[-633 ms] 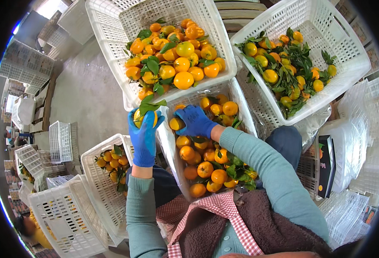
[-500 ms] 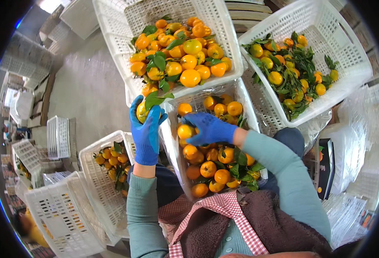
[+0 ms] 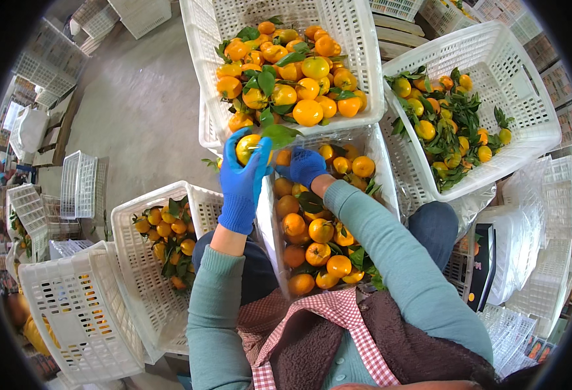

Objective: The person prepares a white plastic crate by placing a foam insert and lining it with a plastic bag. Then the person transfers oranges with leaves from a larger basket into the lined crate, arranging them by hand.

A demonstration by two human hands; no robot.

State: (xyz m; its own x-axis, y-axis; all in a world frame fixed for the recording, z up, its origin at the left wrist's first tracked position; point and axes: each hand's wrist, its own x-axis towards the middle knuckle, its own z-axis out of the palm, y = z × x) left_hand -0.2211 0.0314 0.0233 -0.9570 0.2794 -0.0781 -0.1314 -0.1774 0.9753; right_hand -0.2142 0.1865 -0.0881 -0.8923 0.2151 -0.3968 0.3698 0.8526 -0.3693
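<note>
My left hand (image 3: 241,185), in a blue glove, is closed round a yellow-orange mandarin (image 3: 247,148) with a green leaf (image 3: 280,135) beside it. It is raised at the left rim of a plastic-lined white crate (image 3: 390,175) between my knees. My right hand (image 3: 305,166), gloved too, is over this crate's far left part, its fingers curled toward my left hand. Whatever those fingers hold is hidden. Next to them lies a mandarin (image 3: 282,157). Several more mandarins (image 3: 320,231), some with leaves, fill the lined crate below.
Ahead stands a white crate (image 3: 201,45) of mandarins. To its right, another crate (image 3: 526,130) holds leafy, greener fruit. At my left are a crate with mandarins (image 3: 175,227) and a tipped white crate (image 3: 78,312). Clear plastic sheeting (image 3: 526,195) and stacked crates stand at the right.
My right hand has moved away from a mandarin in the lined crate, up toward its far left rim. My left hand keeps its mandarin, now turned differently. The view has shifted slightly.
</note>
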